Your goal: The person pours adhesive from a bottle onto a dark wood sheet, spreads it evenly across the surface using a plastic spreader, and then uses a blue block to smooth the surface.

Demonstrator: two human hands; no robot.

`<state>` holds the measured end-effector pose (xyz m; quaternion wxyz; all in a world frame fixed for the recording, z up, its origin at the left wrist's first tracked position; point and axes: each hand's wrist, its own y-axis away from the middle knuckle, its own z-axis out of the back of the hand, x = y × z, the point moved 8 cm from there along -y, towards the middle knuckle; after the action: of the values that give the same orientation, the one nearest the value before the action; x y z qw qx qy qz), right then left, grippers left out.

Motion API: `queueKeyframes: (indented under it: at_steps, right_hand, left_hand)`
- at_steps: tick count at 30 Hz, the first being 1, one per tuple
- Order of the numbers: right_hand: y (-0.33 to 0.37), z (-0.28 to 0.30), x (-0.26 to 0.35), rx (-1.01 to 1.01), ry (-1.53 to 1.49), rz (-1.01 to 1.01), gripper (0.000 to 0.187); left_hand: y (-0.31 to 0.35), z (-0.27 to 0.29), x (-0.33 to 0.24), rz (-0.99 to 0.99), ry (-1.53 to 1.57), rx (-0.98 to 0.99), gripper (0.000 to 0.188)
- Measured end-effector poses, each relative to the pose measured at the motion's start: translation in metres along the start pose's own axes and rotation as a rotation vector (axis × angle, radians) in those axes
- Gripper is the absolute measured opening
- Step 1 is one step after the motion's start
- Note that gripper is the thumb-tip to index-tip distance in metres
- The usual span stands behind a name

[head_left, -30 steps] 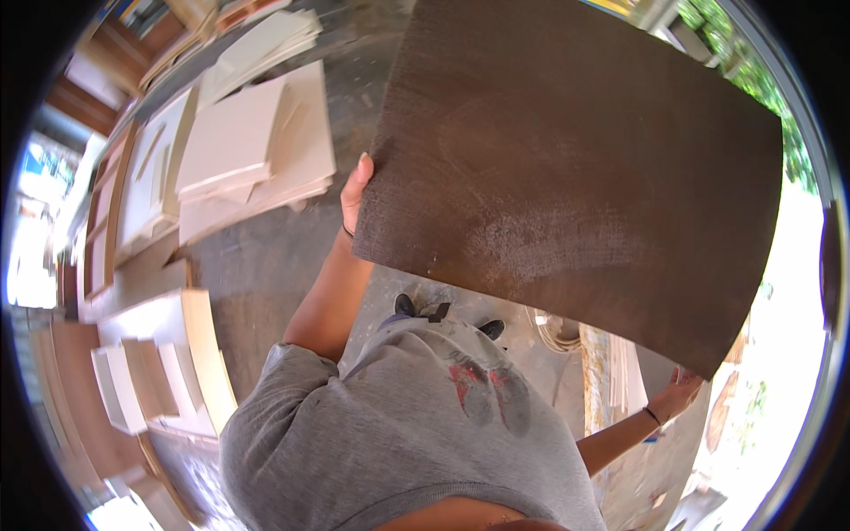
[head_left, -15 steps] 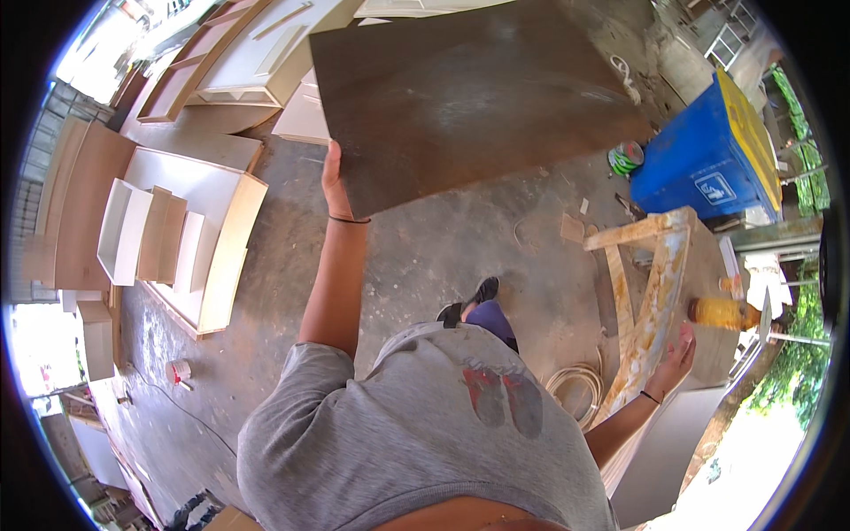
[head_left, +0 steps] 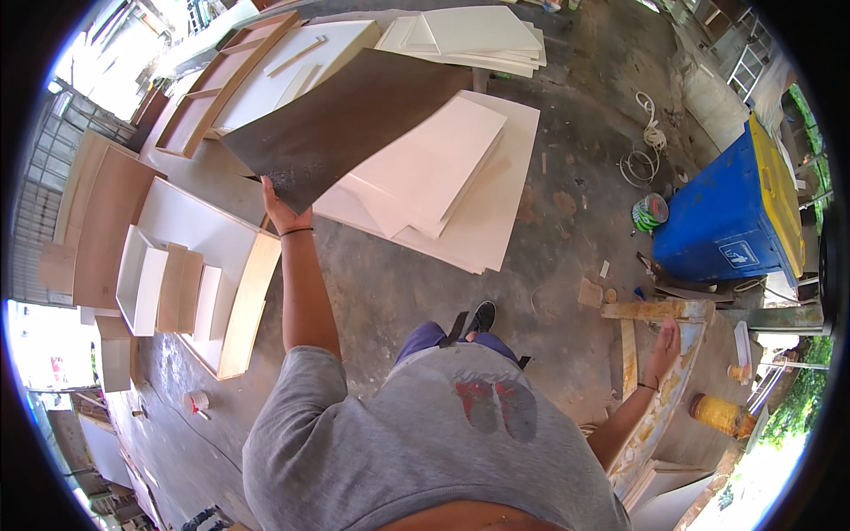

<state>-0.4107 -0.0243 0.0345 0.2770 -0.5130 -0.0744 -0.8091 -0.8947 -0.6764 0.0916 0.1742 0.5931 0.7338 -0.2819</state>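
Note:
My left hand (head_left: 285, 209) grips the near corner of a thin dark brown sheet (head_left: 354, 115), with the thumb on its upper face. The sheet slants up and away to the right, over part of a stack of pale boards (head_left: 443, 159). Holding nothing, my right hand (head_left: 664, 350) is raised by the edge of a paint-stained wooden workbench (head_left: 677, 389), its fingers stretched out. Whether it touches the bench I cannot tell. A yellow-brown bottle (head_left: 722, 414) lies on the bench to the right of that hand.
On the right stands a blue bin with a yellow lid (head_left: 722, 212), beside a green tin (head_left: 650, 212). Pale rope (head_left: 651, 137) is on the floor behind. Shallow wooden cabinet parts (head_left: 204, 257) fill the left side; more white boards (head_left: 478, 35) are stacked at the back.
The brown sheet has swung left and tilted, uncovering the stacked pale boards. My left hand moved left with it. My right hand has shifted from near the bottle to the bench's left edge.

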Motion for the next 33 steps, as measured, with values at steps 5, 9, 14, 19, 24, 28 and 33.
queueKeyframes:
  at_steps: [5,9,14,19,24,28,33]
  right_hand:
    - [-0.030,-0.062,0.044,0.115,-0.012,0.029,0.040]
    - [-0.014,-0.089,0.066,0.111,0.130,-0.024,0.041]
    - [0.036,-0.121,0.069,0.084,0.308,-0.128,0.044]
    - [0.058,-0.164,0.094,0.151,0.319,-0.233,0.043]
    - [0.066,-0.180,0.107,0.150,0.358,-0.254,0.042]
    - [0.084,-0.184,0.116,0.171,0.434,-0.376,0.041]
    - [0.111,-0.177,0.088,0.238,0.432,-0.343,0.038]
  left_hand:
    - [-0.084,0.023,0.017,-0.059,0.023,-0.122,0.043]
    - [-0.152,0.050,0.043,-0.042,0.078,-0.068,0.045]
    - [-0.187,0.093,0.092,0.084,0.126,-0.123,0.044]
    - [-0.179,0.177,0.136,0.161,0.134,-0.284,0.046]
    - [-0.142,0.221,0.151,0.271,0.100,-0.386,0.049]
    - [-0.118,0.233,0.153,0.373,0.004,-0.421,0.052]
    - [-0.112,0.269,0.164,0.533,-0.080,-0.393,0.049]
